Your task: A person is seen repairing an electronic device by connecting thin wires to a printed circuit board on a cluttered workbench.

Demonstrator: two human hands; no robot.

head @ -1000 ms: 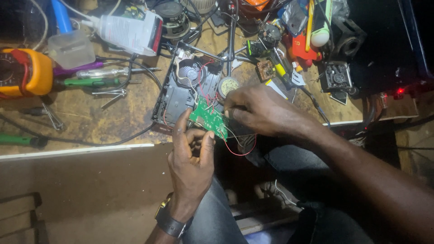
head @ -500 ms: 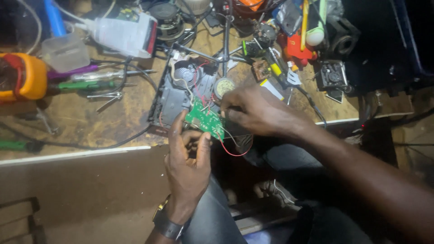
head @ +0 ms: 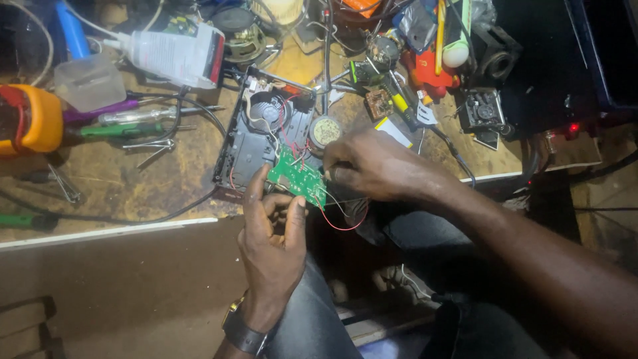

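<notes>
A small green circuit board (head: 297, 178) with red and white wires hangs just off the front edge of the wooden bench. My left hand (head: 272, 239) holds it from below, fingers pinching its lower edge. My right hand (head: 372, 166) grips the board's right end, fingertips closed on it. A thin red wire (head: 342, 223) loops down below the board. Behind the board lies an open black device case (head: 256, 136) with a round speaker inside; wires run from it to the board.
The bench is crowded: an orange-yellow meter (head: 30, 119) at far left, green and purple screwdrivers (head: 126, 123), tweezers (head: 156, 149), a white glue bottle (head: 179, 56), a clear plastic tub (head: 90, 83), red tools (head: 432, 66) and a black box (head: 551, 73) at right. My knees are below.
The view has shifted slightly; both hands stay on the board, which has dipped a little lower and toward me. Nothing was let go.
</notes>
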